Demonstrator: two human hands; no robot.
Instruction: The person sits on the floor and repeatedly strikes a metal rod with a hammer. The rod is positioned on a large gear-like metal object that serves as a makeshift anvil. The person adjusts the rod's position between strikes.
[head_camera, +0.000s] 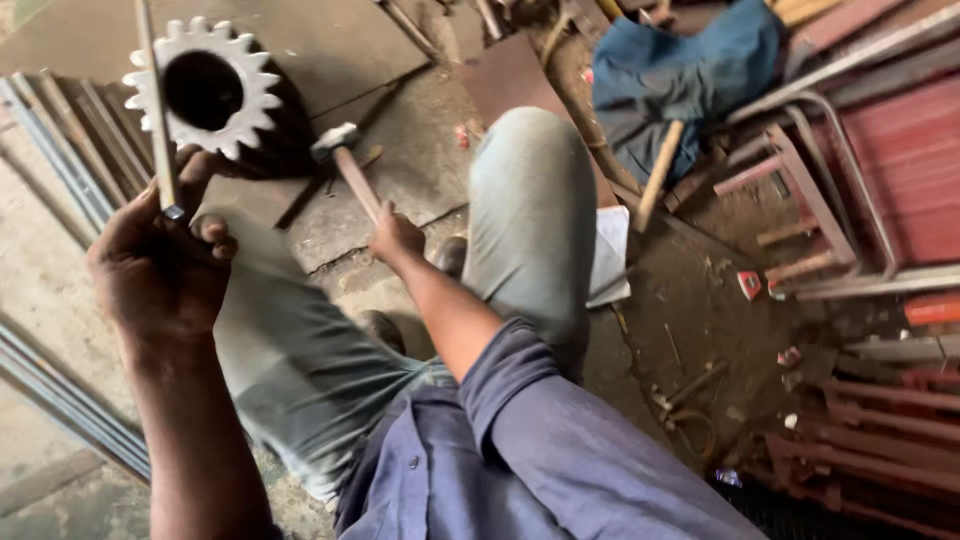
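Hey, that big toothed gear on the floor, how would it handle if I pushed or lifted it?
The gear looks like thick solid metal, so probably heavy for its size and rigid. Lying on its side, it might roll a little if pushed, though the teeth should catch on the rough floor. The teeth probably give good grip.

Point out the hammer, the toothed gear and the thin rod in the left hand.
hammer (337, 143), head view, on its metal head; right hand (396, 236) grips the wooden handle.
toothed gear (262, 100), head view, on its white toothed rim.
thin rod (155, 110), head view, on its shaft above the left hand (160, 265).
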